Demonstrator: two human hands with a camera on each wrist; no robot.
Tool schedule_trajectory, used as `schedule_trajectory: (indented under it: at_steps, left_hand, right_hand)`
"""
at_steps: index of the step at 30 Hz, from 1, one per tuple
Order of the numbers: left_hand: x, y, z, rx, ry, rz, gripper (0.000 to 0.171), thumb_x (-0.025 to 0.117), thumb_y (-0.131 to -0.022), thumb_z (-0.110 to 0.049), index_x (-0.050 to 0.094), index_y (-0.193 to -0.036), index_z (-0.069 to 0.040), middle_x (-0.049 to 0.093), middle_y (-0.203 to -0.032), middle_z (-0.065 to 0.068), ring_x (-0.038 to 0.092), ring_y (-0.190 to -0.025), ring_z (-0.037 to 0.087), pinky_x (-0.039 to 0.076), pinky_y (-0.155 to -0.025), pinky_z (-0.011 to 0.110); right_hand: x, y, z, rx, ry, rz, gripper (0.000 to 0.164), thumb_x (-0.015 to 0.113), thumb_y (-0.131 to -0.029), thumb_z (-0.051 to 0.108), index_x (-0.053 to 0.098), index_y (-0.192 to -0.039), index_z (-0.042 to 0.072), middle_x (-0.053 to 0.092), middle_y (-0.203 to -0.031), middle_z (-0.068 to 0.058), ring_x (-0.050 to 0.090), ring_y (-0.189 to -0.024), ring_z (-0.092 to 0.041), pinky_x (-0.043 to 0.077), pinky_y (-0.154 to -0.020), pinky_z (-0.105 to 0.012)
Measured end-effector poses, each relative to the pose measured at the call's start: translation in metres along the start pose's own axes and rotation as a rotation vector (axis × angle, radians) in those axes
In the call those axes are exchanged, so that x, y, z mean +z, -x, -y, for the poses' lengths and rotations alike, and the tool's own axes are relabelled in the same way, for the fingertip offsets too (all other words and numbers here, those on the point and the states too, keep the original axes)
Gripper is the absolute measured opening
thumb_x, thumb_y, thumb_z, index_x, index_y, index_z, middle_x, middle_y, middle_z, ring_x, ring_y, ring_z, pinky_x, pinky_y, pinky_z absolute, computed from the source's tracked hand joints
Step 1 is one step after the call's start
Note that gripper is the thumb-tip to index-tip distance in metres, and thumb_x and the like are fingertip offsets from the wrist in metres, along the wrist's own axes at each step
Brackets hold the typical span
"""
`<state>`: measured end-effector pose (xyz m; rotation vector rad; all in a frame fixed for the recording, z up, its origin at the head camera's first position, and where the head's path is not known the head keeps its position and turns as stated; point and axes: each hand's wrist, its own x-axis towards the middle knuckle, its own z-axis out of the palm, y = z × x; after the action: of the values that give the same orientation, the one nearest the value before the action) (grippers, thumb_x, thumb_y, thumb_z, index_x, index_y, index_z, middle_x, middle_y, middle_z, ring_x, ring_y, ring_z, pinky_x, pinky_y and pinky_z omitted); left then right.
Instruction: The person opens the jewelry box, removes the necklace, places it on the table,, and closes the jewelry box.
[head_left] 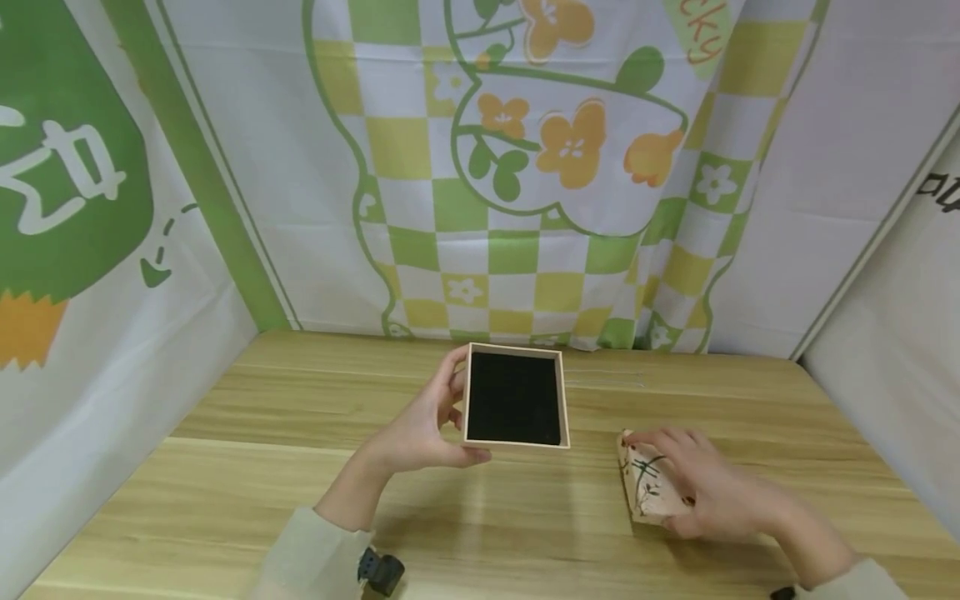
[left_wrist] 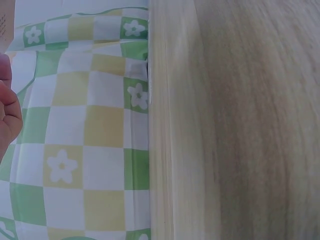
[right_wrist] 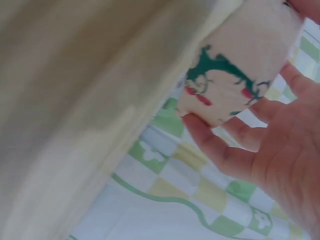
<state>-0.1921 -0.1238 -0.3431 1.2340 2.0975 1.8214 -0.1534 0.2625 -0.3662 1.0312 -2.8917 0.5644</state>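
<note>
My left hand [head_left: 431,417] grips a square, light wooden box [head_left: 566,417] by its left side, above the table. Its top is open and tilted towards me, showing a black inside [head_left: 513,398]. In the left wrist view only a few curled fingers [left_wrist: 9,107] and a pale edge of the box [left_wrist: 6,25] show. To the right, my right hand [head_left: 716,483] holds a cream lid-like square piece [head_left: 648,479] painted with green plants, low at the tabletop. The right wrist view shows fingers around that piece [right_wrist: 225,75], its green and red drawing facing the camera.
Thin, pale rods [head_left: 607,383] lie on the wood-grain table [head_left: 262,492] behind the box, partly hidden by it. A checked, flowered curtain [head_left: 517,250] hangs at the table's far edge, with white cloth walls [head_left: 885,275] at both sides.
</note>
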Motion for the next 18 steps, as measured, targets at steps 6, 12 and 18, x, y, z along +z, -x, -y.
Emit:
schedule_trajectory:
  at_steps: [6, 12, 18]
  left_hand:
    - [0.001, 0.002, 0.001, -0.006, -0.005, -0.014, 0.105, 0.08, -0.07, 0.005, 0.014, -0.15, -0.011, 0.059, -0.124, 0.014, 0.06, -0.1, 0.012, 0.05, -0.071, 0.031]
    - [0.002, 0.001, 0.003, -0.021, -0.005, -0.009, 0.106, 0.08, -0.071, 0.005, 0.014, -0.151, -0.016, 0.059, -0.124, 0.005, 0.059, -0.101, 0.013, 0.049, -0.073, 0.032]
    - [0.003, -0.001, 0.003, -0.015, -0.015, -0.001, 0.106, 0.08, -0.071, 0.004, 0.014, -0.151, -0.017, 0.058, -0.125, 0.006, 0.058, -0.101, 0.012, 0.048, -0.072, 0.032]
  right_hand:
    - [-0.015, -0.02, 0.012, -0.09, -0.111, -0.191, 0.098, 0.087, -0.063, 0.017, 0.04, -0.149, 0.022, 0.044, -0.146, -0.001, 0.035, -0.117, -0.016, 0.043, -0.079, -0.036]
    - [-0.038, -0.045, 0.036, -0.182, -0.17, -0.341, 0.105, 0.089, -0.061, 0.013, 0.036, -0.152, 0.017, 0.038, -0.153, -0.007, 0.033, -0.133, -0.019, 0.038, -0.097, -0.061]
    - [-0.055, -0.066, 0.07, -0.234, -0.18, -0.343, 0.105, 0.089, -0.063, 0.016, 0.035, -0.153, 0.021, 0.035, -0.155, -0.004, 0.03, -0.138, -0.022, 0.039, -0.099, -0.059]
